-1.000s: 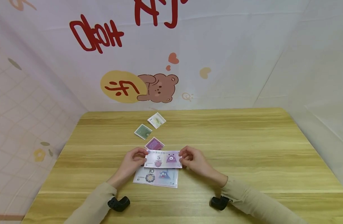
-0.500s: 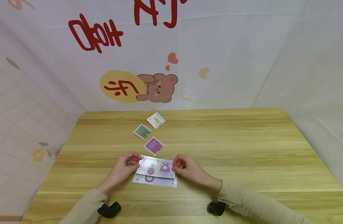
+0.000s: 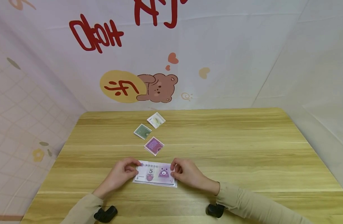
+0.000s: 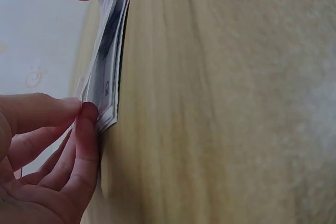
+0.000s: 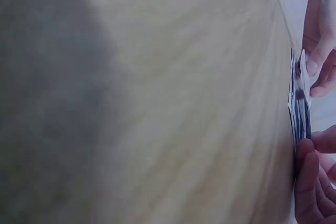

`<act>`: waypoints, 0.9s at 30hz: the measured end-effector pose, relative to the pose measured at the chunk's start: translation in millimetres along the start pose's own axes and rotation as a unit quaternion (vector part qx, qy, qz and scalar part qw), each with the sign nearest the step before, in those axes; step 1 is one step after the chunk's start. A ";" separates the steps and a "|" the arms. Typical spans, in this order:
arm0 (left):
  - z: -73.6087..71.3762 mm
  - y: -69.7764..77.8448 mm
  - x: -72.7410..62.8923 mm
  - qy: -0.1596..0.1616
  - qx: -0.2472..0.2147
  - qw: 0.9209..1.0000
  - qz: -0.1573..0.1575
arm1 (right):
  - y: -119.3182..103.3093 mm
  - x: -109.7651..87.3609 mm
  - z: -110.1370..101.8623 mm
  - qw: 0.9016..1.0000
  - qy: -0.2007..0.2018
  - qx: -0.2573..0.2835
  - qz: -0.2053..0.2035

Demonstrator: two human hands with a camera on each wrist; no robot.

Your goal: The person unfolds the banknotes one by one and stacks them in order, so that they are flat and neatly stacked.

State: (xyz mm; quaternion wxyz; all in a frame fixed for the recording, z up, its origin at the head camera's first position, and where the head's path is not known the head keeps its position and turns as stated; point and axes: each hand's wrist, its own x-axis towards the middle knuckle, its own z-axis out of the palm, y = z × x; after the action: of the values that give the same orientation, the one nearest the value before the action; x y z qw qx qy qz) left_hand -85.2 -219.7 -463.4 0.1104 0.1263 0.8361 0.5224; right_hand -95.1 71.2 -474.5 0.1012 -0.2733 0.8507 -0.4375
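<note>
A purple toy banknote (image 3: 154, 172) marked 5 lies flat over a stack of other banknotes (image 3: 171, 186), whose bottom edge shows beneath it in the head view. My left hand (image 3: 118, 174) pinches its left end between thumb and fingers. At the opposite end, my right hand (image 3: 189, 174) pinches the right edge. From the left wrist, a narrow gap separates the held note from the stack (image 4: 109, 93), and thumb and fingertip meet on the note's edge. The right wrist view shows the layered notes (image 5: 300, 108) edge-on, between both hands.
Three small square notes lie farther back on the wooden table (image 3: 230, 149): a purple one (image 3: 154, 146), a green one (image 3: 142, 131) and a whitish one (image 3: 156, 120). A printed cloth (image 3: 230, 46) hangs behind the table.
Both hands have brought the purple 5 banknote toward the body and down over the stack, covering the 10 note's print. The small purple note is now fully visible.
</note>
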 end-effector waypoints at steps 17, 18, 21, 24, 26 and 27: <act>-0.9 0.8 -0.4 0.010 0.065 0.998 0.012 | -9.6 3.8 1.7 0.997 -0.004 -0.081 -0.014; -0.6 1.0 -0.2 0.013 0.071 0.997 0.015 | -9.4 3.9 1.8 0.997 -0.003 -0.081 -0.014; 0.6 2.0 0.2 0.023 0.084 0.996 0.027 | -8.3 4.8 1.1 0.997 -0.005 -0.080 -0.013; 1.9 2.8 0.1 0.026 0.087 0.995 0.043 | -7.0 7.1 -1.0 0.997 -0.011 -0.079 -0.004; 2.9 3.1 0.1 0.026 0.085 0.995 0.049 | -6.4 9.1 -3.0 0.997 -0.012 -0.082 0.004; 3.3 3.4 0.3 0.026 0.087 0.995 0.049 | -6.1 10.1 -4.0 0.997 -0.013 -0.082 0.007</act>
State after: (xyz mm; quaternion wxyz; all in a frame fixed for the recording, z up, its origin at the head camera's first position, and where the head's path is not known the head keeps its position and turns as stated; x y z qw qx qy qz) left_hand -84.1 -215.3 -461.7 0.0512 0.1622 0.8739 0.4553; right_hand -102.8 65.5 -466.6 0.0921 -0.2804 0.8842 -0.3622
